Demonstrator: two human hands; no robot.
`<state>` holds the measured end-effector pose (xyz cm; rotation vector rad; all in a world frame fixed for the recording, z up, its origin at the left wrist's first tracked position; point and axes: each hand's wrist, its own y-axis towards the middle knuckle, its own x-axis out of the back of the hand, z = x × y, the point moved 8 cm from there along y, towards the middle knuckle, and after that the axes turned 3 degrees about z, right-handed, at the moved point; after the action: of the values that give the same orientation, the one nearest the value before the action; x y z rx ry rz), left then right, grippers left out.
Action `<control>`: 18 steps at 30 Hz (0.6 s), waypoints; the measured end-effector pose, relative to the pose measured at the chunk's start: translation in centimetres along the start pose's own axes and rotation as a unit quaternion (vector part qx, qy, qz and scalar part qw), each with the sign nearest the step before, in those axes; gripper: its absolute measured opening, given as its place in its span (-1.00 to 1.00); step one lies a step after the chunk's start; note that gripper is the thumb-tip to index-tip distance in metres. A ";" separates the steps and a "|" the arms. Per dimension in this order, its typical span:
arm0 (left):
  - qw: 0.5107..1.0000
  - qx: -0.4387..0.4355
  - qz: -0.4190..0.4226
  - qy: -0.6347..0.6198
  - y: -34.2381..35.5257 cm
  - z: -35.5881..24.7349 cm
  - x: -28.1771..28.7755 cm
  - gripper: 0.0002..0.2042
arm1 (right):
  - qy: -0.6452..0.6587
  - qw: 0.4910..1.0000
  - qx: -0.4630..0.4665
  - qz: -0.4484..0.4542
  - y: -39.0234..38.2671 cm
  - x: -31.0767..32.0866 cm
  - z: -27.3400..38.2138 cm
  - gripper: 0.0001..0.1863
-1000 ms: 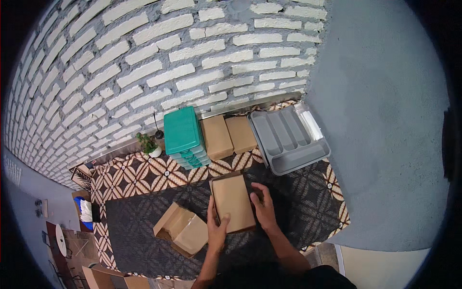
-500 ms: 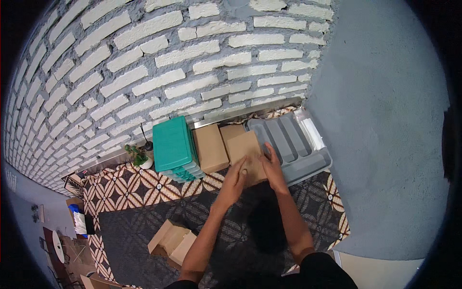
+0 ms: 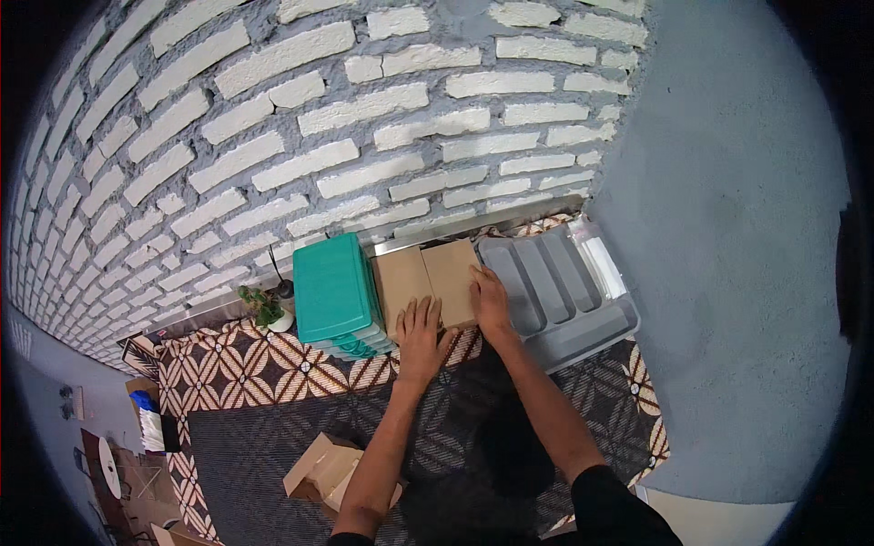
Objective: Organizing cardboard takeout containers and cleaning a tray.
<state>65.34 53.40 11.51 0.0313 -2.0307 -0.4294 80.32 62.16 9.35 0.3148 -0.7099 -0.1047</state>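
Note:
My left hand (image 3: 420, 337) lies with fingers spread on the front of two side-by-side brown cardboard boxes (image 3: 401, 277) at the back of the table. My right hand (image 3: 489, 305) holds the right-hand box (image 3: 448, 271) at its right side, fingers bent along the edge. Left of the boxes stands a stack of clear plastic containers with a teal lid (image 3: 328, 278). Right of them lies a grey compartment tray (image 3: 574, 332), close against my right hand, with a white item along its far side. An opened cardboard box (image 3: 319, 469) lies on the dark mat, left of my left forearm.
The patterned table covering (image 3: 228, 364) has a dark mat on it. A potted plant (image 3: 264, 305) and a dark bottle with sticks stand by the brick wall. A plain grey wall rises at the right. A box with white and blue contents (image 3: 148, 419) sits beyond the left edge.
Both hands moved from the mat to the back row with a box, now level beside the other box. My left hand's fingers have since spread over the boxes.

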 end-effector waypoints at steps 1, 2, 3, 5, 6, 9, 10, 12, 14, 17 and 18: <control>1.000 0.000 -0.006 0.008 0.0 -0.1 0.0 -0.41 | -0.011 1.000 -0.004 -0.002 0.3 -0.2 -0.2 -0.63; 1.000 -0.001 -0.012 0.015 0.1 -0.1 0.1 -0.39 | -0.022 1.000 -0.007 -0.004 0.7 -0.4 -0.4 -0.64; 1.000 -0.001 -0.013 0.015 0.4 -0.1 0.1 -0.39 | -0.022 1.000 -0.005 -0.005 1.3 -0.7 -0.4 -0.64; 0.999 -0.005 -0.039 0.020 1.0 -0.1 0.3 -0.44 | -0.077 0.997 0.015 -0.012 2.2 -1.2 -0.7 -0.63; 0.999 -0.007 -0.041 0.018 1.4 -0.2 0.1 -0.44 | -0.080 0.997 0.015 -0.014 2.5 -1.1 -1.1 -0.63; 0.998 0.020 -0.054 0.028 1.6 0.6 0.5 -0.50 | -0.051 0.999 -0.003 -0.013 2.7 -1.2 -0.2 -0.61; 0.998 0.014 -0.061 0.033 1.4 0.7 0.6 -0.51 | -0.026 1.000 -0.007 -0.008 2.6 -1.1 0.0 -0.59; 0.996 0.008 -0.073 0.040 1.1 1.0 0.9 -0.52 | 0.001 1.000 -0.006 -0.004 2.4 -1.0 0.9 -0.58; 0.998 0.012 -0.055 0.015 1.1 0.8 0.7 -0.51 | -0.029 0.999 -0.009 0.027 2.3 -1.2 0.4 -0.52; 0.998 0.000 -0.070 0.001 0.3 -0.2 2.0 -0.51 | -0.173 0.981 0.045 0.079 2.3 -1.9 0.7 -0.47; 0.997 0.002 -0.075 0.002 -0.4 -0.6 2.6 -0.51 | -0.173 0.980 0.050 0.079 1.7 -1.8 0.6 -0.47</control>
<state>64.51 52.37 13.83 0.1883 -2.0338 -0.5180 78.54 63.98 9.17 0.3387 -1.0853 0.0291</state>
